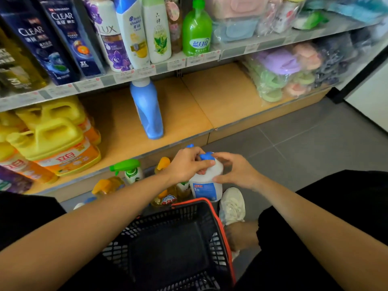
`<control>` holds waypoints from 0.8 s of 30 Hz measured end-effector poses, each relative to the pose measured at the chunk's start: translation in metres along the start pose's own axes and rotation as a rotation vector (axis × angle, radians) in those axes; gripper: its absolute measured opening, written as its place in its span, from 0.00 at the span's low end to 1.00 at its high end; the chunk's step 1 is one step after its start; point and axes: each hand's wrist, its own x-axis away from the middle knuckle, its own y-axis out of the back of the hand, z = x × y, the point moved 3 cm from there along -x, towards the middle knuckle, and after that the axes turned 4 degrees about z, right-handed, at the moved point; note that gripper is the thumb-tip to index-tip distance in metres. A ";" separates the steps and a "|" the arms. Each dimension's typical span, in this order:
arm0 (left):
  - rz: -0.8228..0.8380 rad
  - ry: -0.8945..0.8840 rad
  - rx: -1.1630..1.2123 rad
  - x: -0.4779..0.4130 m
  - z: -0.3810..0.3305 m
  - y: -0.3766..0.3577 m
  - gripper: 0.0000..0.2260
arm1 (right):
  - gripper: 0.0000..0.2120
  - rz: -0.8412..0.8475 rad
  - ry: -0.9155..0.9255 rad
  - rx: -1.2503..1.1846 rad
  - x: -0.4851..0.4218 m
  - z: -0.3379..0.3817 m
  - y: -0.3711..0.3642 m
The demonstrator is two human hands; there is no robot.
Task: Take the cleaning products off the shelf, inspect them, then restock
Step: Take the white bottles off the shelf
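Wooden shelf (189, 106) behind; white bottle (206, 185) upright beyond black basket (220, 219).
Left hand (186, 163) grip clamps its blue cap (206, 156); right hand (236, 171) clasps its side.

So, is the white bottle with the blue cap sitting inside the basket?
No, the white bottle is beyond the basket's far rim, held by the left hand and right hand.

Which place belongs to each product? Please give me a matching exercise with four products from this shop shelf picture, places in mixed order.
1 green pump bottle
2 blue bottle
3 white bottle with blue cap
4 yellow jugs

A between the left hand and the right hand
B left end of the wooden shelf
C upper shelf
D alone, mid wooden shelf

Pairs: 1-C, 2-D, 3-A, 4-B
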 end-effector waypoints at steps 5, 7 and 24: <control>0.030 0.067 0.041 -0.001 0.028 -0.005 0.12 | 0.23 0.033 0.042 0.299 -0.013 -0.002 -0.012; 0.056 0.081 0.052 0.000 0.038 -0.006 0.10 | 0.17 0.054 0.043 0.365 -0.017 -0.005 -0.016; -0.045 0.179 -0.861 0.006 0.117 0.062 0.28 | 0.19 0.213 -0.052 0.496 -0.036 -0.048 -0.030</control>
